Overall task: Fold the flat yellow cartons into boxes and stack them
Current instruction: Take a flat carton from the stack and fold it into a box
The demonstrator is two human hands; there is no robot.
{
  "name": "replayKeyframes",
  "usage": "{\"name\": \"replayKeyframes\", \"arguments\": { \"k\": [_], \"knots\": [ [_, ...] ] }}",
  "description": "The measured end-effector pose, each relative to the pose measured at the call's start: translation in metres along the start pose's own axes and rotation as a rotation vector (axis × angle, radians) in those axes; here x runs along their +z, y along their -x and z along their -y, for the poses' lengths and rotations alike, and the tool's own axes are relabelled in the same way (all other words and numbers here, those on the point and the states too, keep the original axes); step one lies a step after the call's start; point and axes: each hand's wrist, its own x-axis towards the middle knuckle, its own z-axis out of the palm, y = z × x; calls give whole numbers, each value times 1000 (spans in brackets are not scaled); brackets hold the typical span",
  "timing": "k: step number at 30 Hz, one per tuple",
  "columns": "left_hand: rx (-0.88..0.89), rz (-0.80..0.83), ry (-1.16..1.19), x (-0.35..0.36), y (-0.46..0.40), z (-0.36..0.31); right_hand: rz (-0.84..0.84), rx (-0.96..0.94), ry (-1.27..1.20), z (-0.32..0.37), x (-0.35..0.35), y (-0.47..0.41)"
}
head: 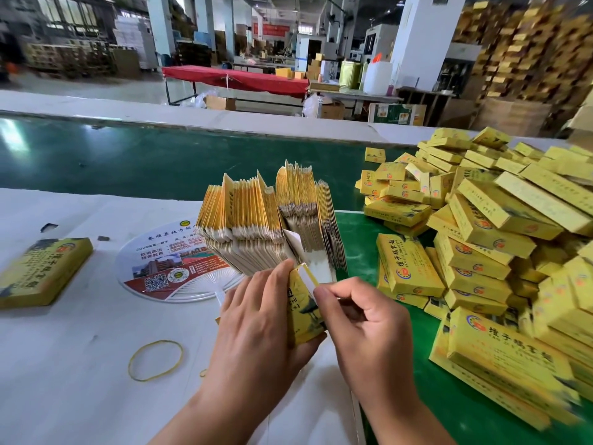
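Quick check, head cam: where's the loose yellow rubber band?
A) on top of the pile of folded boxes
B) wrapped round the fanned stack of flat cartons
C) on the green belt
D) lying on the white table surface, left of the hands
D: the rubber band lies flat as an open loop on the white table, left of the left hand, not touching the flat cartons.

Both forearms reach in from the bottom edge, bare. The left hand (256,319) is cupped, fingers curled in a grip — the right hand (362,319) sits just beside it, thumb and forefinger pinched together.
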Motion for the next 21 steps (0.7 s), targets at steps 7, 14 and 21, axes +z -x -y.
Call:
{"name": "replayKeyframes", "arguments": {
  "k": [7, 14, 21],
  "knots": [
    [66, 34, -16, -2, 2, -1, 8, 131, -73, -3, -2, -2],
    [5, 2, 28, -6, 1, 0, 91, -136, 74, 0, -5, -1],
    [-21, -97, 142, -9, 3, 6, 141, -305, 132, 0, 5, 6]
  ]
}}
